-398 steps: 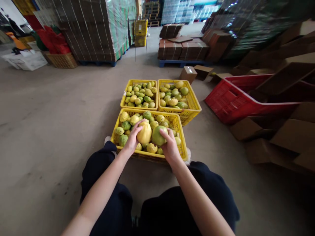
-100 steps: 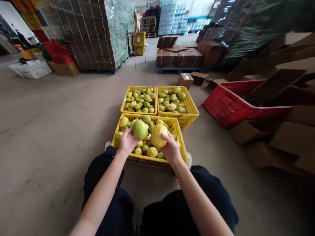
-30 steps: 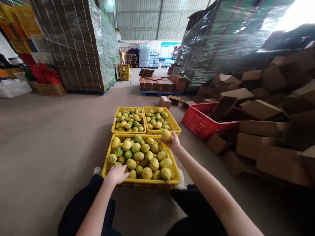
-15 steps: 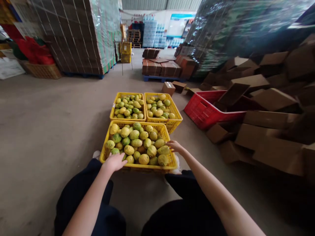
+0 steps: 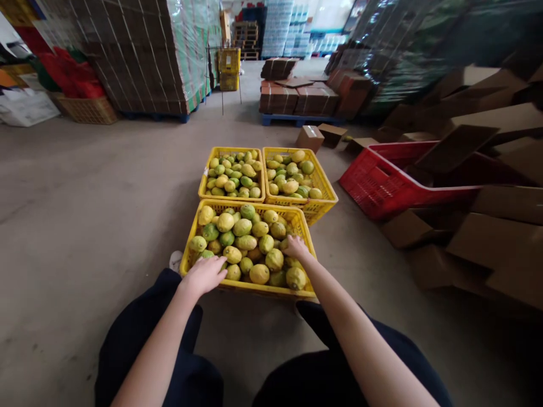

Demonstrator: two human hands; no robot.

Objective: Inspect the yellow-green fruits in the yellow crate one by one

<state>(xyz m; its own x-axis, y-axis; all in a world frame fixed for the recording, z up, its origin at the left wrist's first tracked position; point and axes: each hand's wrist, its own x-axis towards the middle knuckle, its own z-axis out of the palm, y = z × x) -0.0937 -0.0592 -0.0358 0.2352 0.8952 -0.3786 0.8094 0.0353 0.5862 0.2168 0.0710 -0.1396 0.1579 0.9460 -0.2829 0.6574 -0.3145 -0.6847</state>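
A yellow plastic crate [image 5: 248, 289] full of green and yellow lemons [image 5: 246, 242] stands on the floor between my feet. My left hand [image 5: 206, 276] lies over its near left corner, fingers stretched out across the lemons there. On the crate's right side my right hand [image 5: 297, 247] reaches in over the fruit, its fingers a little bent and touching lemons. No lemon is lifted in either hand. Some fruit beneath both hands is hidden.
Two more lemon crates, a left one [image 5: 203, 183] and a right one [image 5: 324, 206], adjoin the far side. Right of them is a red crate [image 5: 373, 189] amid cardboard boxes [image 5: 504, 249]. Behind stand a pallet of flattened cartons [image 5: 316, 102] and wrapped stacks [image 5: 136, 62].
My right hand has moved inward from the crate's right edge onto the lemons. My left hand stays near the left corner. The view has tilted down and turned slightly left.
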